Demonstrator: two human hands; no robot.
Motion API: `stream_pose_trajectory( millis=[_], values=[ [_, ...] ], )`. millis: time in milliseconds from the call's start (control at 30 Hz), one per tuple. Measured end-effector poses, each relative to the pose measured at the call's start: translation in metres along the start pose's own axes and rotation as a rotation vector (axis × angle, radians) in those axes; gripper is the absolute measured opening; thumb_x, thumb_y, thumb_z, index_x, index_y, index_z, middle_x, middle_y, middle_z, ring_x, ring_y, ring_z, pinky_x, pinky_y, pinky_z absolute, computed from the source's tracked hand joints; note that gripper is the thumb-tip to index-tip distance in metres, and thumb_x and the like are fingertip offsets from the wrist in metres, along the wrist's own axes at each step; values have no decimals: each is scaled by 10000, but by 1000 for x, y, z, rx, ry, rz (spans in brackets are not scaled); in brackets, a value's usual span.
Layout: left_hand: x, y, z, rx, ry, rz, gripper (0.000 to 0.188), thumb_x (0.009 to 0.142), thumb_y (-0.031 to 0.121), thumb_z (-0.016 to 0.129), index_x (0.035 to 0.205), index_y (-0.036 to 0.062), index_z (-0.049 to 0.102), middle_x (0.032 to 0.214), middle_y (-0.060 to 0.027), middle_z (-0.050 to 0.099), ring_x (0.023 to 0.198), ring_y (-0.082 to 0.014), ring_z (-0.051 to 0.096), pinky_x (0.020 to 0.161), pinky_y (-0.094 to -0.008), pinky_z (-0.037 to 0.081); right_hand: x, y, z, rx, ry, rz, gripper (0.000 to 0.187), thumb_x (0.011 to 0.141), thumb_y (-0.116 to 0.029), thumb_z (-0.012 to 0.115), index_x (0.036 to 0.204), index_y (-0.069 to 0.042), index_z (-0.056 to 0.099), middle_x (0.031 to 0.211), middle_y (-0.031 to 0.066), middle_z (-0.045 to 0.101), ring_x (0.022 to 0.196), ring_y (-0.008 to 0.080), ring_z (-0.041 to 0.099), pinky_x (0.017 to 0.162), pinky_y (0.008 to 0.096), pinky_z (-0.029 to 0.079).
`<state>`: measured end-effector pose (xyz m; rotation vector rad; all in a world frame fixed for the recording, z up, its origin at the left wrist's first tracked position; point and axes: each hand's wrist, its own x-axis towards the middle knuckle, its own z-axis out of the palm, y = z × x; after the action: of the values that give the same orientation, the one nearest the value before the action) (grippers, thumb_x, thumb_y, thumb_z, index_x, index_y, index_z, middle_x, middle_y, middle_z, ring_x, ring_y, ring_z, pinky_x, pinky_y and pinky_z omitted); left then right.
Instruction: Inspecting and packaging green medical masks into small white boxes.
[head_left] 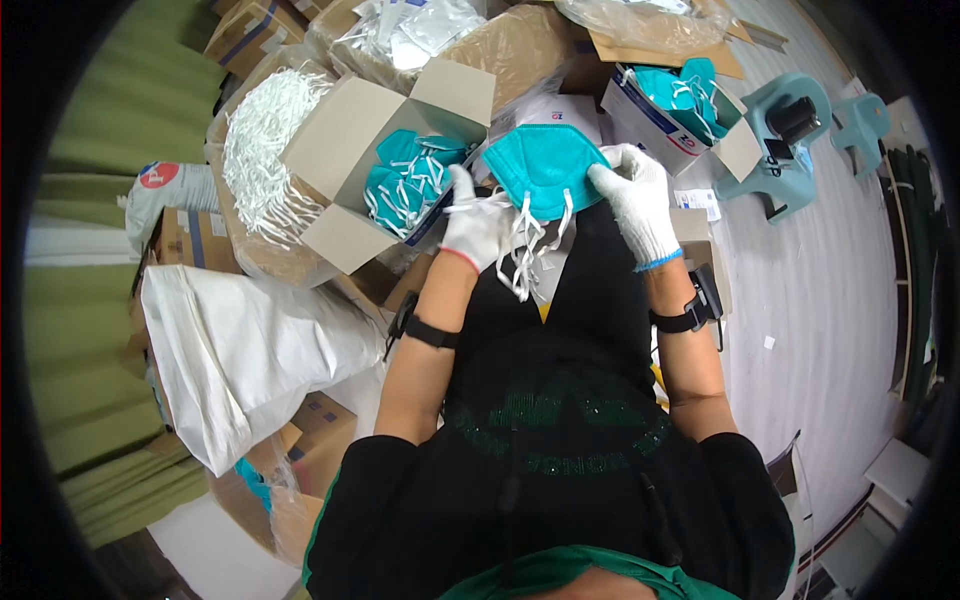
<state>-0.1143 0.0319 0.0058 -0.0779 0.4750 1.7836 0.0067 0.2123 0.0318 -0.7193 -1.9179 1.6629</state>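
A teal face mask [545, 160] with white straps [530, 250] dangling from it is held up in front of my lap. My right hand [638, 205], in a white knit glove with a blue cuff, pinches the mask's right edge. My left hand [476, 228], gloved in white with a red cuff, is by the mask's lower left, beside the straps. Its fingers are blurred, so whether they grip a strap is unclear. Just left of it, an open carton [340, 125] holds a heap of teal masks [405, 185] with white straps.
A second box [650, 125] of teal masks stands at the far right. White straps [270, 150] fill a carton at the left, behind a large white sack [250, 350]. Blue-grey stools [790, 180] stand on the right, with a dark device on one. More cartons [255, 40] are stacked behind.
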Motion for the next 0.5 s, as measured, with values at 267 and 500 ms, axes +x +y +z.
stream_pose_trajectory(
  millis=[267, 500],
  values=[
    [12, -20, 23, 590, 168, 288, 290, 914, 191, 619, 1157, 38, 579, 950, -73, 668, 658, -147, 634, 553, -276, 525, 3, 6, 14, 142, -15, 4, 325, 782, -72, 659, 1086, 28, 602, 949, 85, 645, 843, 128, 594, 778, 264, 486],
    [0, -22, 56, 1006, -38, 517, 284, 879, 60, 625, 1162, 36, 614, 938, -23, 667, 696, -82, 594, 603, -212, 465, -19, 10, 5, 468, -396, 13, 609, 811, -296, 724, 1296, 9, 518, 1213, 68, 591, 1067, 157, 545, 934, 298, 423]
  ],
)
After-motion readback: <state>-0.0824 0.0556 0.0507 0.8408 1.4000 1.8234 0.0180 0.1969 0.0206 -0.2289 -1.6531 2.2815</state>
